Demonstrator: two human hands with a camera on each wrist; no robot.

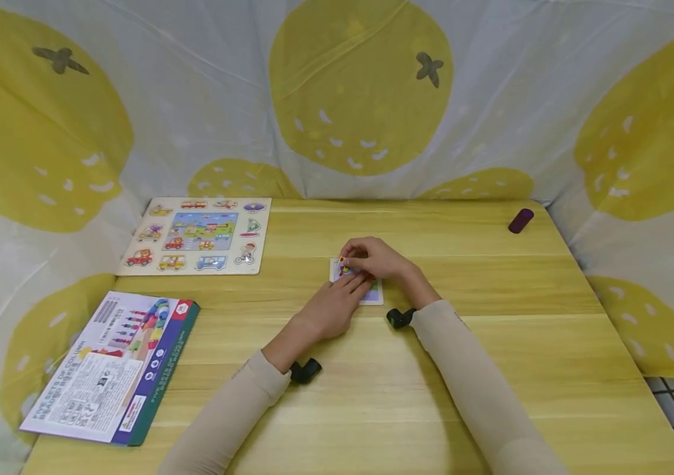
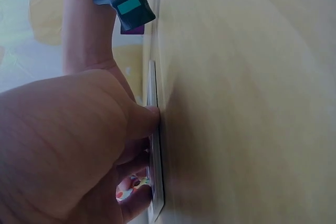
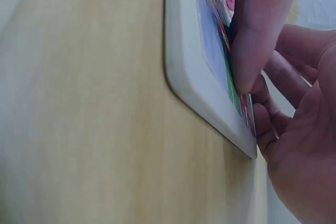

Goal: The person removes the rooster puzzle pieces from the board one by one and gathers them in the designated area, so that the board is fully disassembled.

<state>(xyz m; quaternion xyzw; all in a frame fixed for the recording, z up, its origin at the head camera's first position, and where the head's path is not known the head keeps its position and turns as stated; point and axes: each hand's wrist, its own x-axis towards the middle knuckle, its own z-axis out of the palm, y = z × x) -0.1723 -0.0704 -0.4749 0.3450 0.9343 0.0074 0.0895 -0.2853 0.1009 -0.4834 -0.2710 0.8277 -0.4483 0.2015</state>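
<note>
A small white-edged picture board (image 1: 375,297) lies on the table, mostly covered by both hands. My left hand (image 1: 332,309) rests on it with its fingers laid straight across the picture; in the left wrist view its thumb (image 2: 144,121) touches the board's edge. My right hand (image 1: 377,257) pinches a small, brightly coloured puzzle piece (image 1: 344,267) at the board's far left part. The piece's picture is too small to make out. In the right wrist view, the board's white rim (image 3: 181,51) shows next to my right hand (image 3: 307,135).
A larger vehicle puzzle board (image 1: 262,231) lies at the back left. In front of it is a bead-set box (image 1: 105,369). A dark purple cylinder (image 1: 521,221) lies at the back right. Lemon-print cloth (image 1: 355,86) hangs behind the table.
</note>
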